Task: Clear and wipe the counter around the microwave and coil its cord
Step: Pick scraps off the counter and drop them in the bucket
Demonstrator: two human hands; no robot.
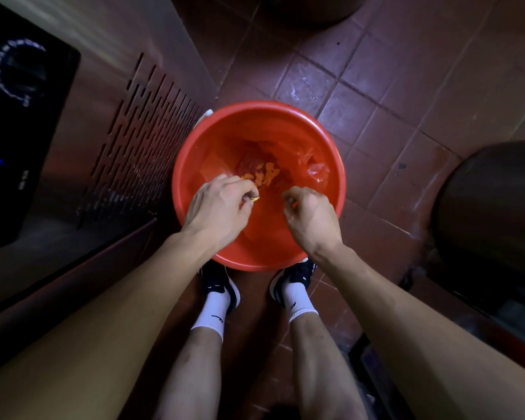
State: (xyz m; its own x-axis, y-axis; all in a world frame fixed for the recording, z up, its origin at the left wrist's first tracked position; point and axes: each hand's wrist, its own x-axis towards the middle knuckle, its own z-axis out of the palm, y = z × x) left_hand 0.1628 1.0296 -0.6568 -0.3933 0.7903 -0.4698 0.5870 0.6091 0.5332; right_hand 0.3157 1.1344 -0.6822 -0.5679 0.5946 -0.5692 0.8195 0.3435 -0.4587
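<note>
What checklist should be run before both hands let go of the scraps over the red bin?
1. Left hand over the red bin: ok, it hangs inside the rim.
2. Left hand holds a scrap: ok, a yellow scrap shows at its fingertips.
3. Right hand over the bin: ok, also inside the rim.
4. Right hand holds a scrap: cannot tell, only a hint of orange shows at its curled fingers.
5. Bin has room: ok, only orange scraps and a red plastic bag lie at the bottom.
6. Feet clear of the bin: not ok, both shoes sit right against its near edge.
</note>
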